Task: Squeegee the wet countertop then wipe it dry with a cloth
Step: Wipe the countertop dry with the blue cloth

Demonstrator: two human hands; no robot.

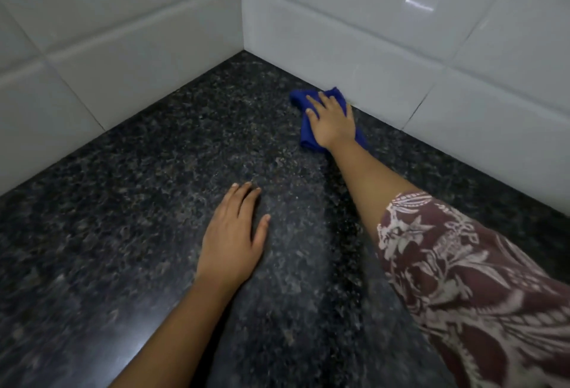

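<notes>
Countertop (138, 202): dark speckled stone, running into a corner between two white tiled walls (354, 32); no standing water can be made out on it, and no squeegee is in view, so the wiping stage is judged to be in hand. Sleeve (468, 279): maroon with a pale print, ending above the forearm, near the front of the countertop on the right arm. Left hand (229, 242): laid palm-down on bare stone toward the middle of the countertop, fingers open and flat, holding nothing, probably as a brace for the long reach. Right hand (333, 119): at the back of the countertop, fingers spread and pressed flat, not curled. Cloth (305, 133): blue, bunched, pinned under the right hand against the foot of the right-hand wall, presumably to dry that seam.
</notes>
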